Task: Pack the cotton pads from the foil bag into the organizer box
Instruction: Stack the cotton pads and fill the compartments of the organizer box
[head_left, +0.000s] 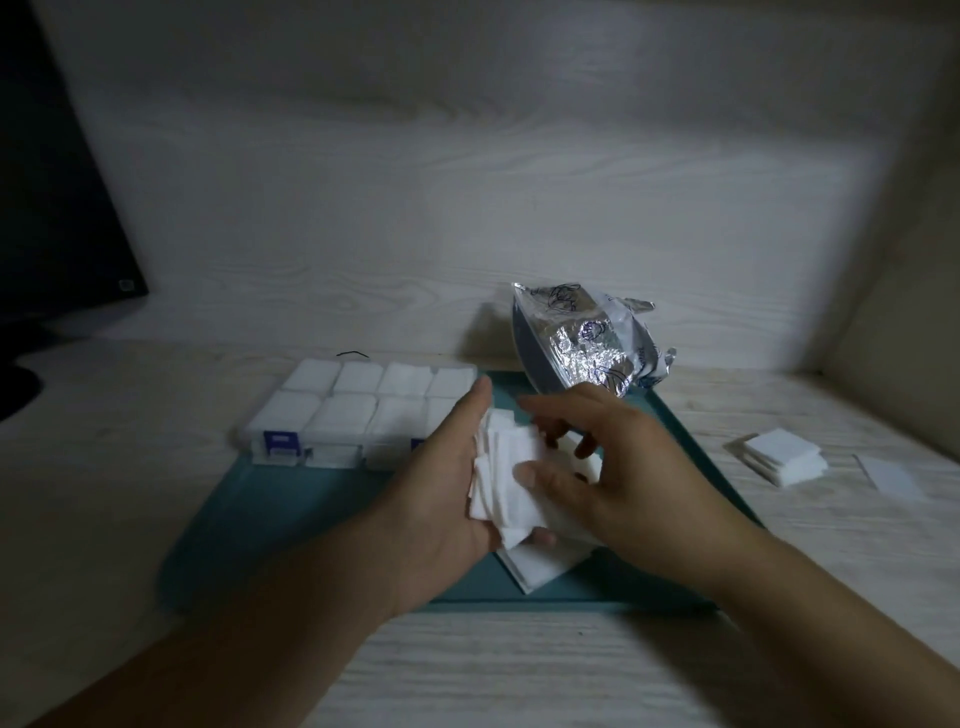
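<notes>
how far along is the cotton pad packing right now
Mostly done: the clear plastic organizer box shows white pads in every visible compartment. In hand: both the left hand and right hand hold a loose stack of white cotton pads. Left: that stack, plus a small pile on the table.
</notes>
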